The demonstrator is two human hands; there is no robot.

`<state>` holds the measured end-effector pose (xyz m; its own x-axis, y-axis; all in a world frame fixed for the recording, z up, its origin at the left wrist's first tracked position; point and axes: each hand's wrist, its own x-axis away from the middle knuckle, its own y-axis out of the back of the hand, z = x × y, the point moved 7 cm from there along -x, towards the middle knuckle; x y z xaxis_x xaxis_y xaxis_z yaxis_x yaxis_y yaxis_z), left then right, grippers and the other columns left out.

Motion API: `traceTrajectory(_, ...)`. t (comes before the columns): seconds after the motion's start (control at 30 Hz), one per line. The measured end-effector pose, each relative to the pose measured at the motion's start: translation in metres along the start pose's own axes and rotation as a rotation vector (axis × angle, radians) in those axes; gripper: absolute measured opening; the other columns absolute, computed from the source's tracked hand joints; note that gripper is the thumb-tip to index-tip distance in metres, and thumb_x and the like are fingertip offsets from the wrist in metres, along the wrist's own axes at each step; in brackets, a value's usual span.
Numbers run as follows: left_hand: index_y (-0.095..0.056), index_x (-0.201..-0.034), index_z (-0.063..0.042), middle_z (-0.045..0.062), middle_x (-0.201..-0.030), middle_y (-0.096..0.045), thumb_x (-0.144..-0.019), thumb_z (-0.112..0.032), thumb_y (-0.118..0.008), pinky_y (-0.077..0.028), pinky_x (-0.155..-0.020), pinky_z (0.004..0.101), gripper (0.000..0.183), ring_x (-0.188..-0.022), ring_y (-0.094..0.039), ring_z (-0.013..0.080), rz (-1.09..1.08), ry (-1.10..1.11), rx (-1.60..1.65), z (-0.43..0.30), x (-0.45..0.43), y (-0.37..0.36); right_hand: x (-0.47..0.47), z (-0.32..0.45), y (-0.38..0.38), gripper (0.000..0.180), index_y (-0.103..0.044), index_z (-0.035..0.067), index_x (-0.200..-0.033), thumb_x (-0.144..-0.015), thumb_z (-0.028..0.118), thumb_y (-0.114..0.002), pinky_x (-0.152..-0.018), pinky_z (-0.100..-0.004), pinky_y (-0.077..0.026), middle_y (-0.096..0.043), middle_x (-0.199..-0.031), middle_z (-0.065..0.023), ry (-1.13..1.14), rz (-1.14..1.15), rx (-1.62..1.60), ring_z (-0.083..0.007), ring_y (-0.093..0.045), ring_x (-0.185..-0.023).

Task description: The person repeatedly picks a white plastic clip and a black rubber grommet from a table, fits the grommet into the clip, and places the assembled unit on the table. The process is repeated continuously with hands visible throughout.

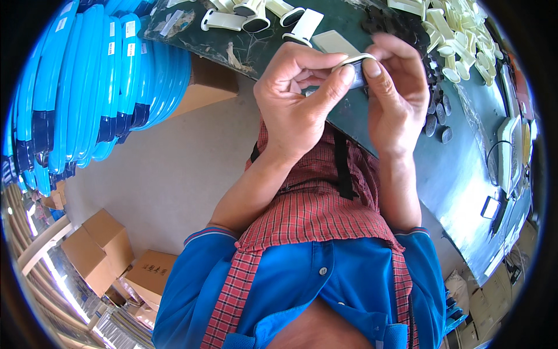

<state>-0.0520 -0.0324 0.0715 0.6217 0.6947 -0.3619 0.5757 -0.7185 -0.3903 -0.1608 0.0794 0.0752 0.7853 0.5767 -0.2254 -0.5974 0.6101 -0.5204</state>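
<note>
Above the near edge of a green worktable (348,111), both hands pinch one small part. It has a cream plastic flange (360,57) and a dark grey cap (358,77) against the flange's near face. My left hand (301,91) grips it from the left, thumb at the cap and forefinger along the flange. My right hand (399,94) holds the other end, its thumb on the rim and its fingers slightly blurred behind. A cream flat plate (335,42) shows just beyond the fingers; whether it joins the held part is hard to see.
Cream pieces with dark end caps (256,22) lie at the table's far side. Right of my hands are loose dark oval caps (441,112) and a heap of cream plastic pieces (462,43). Blue plastic hoops (87,87) are stacked at left; cardboard boxes (98,251) sit lower left.
</note>
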Motion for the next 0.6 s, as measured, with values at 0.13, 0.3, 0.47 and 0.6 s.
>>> traceTrajectory(0.13,-0.073,-0.104,0.004,0.008,-0.097,-0.074,-0.093,0.004,-0.08,-0.06,-0.078,0.0215,0.013,-0.084,-0.073,0.0091,-0.025,0.022,-0.013,0.005,0.002,0.004,-0.005,-0.002,0.007,0.017,-0.075,-0.003,-0.116,-0.099,0.002,-0.074,-0.085,-0.0231,-0.055,-0.076,-0.106,-0.0039,-0.113,0.102,0.197,-0.0074,-0.068,-0.091)
traceTrajectory(0.3,-0.073,-0.12,0.005,0.01,-0.094,-0.078,-0.095,-0.001,-0.079,-0.061,-0.076,0.0236,0.026,-0.084,-0.074,0.0124,-0.066,0.285,0.091,0.03,0.01,0.0,-0.008,0.014,0.001,0.01,-0.076,-0.003,-0.107,-0.097,-0.002,-0.074,-0.08,-0.0237,-0.056,-0.071,-0.099,-0.0028,0.119,0.095,0.67,-0.0075,-0.068,-0.086)
traceTrajectory(0.47,-0.052,-0.153,0.002,0.013,-0.094,-0.079,-0.1,-0.008,-0.075,-0.063,-0.079,0.0277,0.058,-0.089,-0.077,0.0152,0.153,0.441,0.119,0.022,0.017,-0.021,0.011,0.019,0.005,0.014,-0.077,-0.005,-0.105,-0.091,-0.006,-0.079,-0.086,-0.0269,-0.055,-0.071,-0.113,-0.0123,0.371,-0.078,0.624,-0.0155,-0.069,-0.101)
traceTrajectory(0.6,-0.054,-0.147,0.003,0.013,-0.094,-0.079,-0.104,-0.01,-0.07,-0.064,-0.083,0.0292,0.047,-0.089,-0.077,0.0167,0.2,0.344,-0.022,0.014,0.017,-0.02,0.021,0.012,0.003,0.02,-0.078,-0.003,-0.115,-0.096,-0.002,-0.075,-0.093,-0.0293,-0.053,-0.071,-0.121,-0.0144,0.283,-0.069,0.5,-0.0186,-0.067,-0.109)
